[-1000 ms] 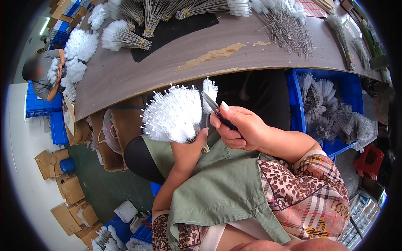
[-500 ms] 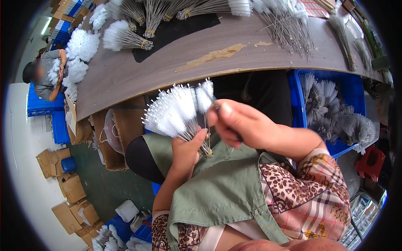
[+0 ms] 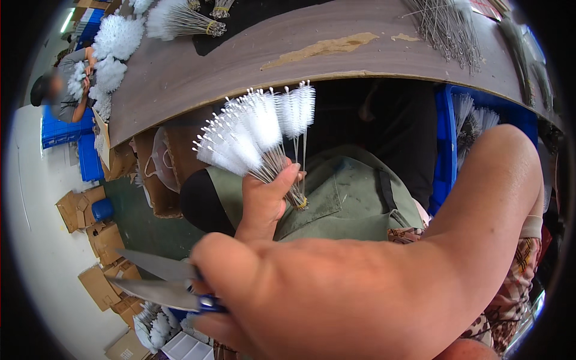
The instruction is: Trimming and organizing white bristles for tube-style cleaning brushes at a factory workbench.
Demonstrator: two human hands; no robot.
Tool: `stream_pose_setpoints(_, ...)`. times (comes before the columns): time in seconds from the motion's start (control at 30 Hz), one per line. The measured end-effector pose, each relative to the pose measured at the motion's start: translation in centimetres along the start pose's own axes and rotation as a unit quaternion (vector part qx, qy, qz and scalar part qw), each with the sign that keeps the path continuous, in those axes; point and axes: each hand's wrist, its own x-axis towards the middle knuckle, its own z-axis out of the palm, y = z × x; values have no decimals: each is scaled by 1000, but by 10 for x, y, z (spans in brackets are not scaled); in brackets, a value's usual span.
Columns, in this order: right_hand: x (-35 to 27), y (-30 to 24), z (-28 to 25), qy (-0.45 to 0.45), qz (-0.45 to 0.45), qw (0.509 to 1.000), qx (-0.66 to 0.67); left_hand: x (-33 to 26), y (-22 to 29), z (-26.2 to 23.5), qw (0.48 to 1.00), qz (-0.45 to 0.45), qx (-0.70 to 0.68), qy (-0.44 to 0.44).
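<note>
My left hand is closed round the wire stems of a fanned bunch of white-bristled tube brushes. They point up and to the left, with white tips on their ends. A yellow tie binds the stems at the bottom, just below my fingers. A few of the brushes stand apart on the bunch's right side. My right hand, large and close in the lower middle, grips a pair of scissors with dark blue handles. Its blades are spread and point left, away from the brushes. Most of the right fingers are hidden.
A brown worktable carries tied brush bundles and loose wire stems. At right, a blue crate holds more brushes. Cardboard boxes lie on the floor at left. A co-worker handles white brushes at the far left.
My right hand has swung from beside the brushes down and left, nearer the camera, bringing the scissors' blades into plain sight. The left hand keeps its hold. The view has shifted somewhat.
</note>
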Motion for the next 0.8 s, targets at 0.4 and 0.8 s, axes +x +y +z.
stream_pose_setpoints(0.4,40,21,-43,86,-87,990,67,-1,-1,4,998,-40,-29,-25)
stream_pose_setpoints(0.8,69,199,-91,185,-48,972,136,4,-11,2,981,-149,-83,-89)
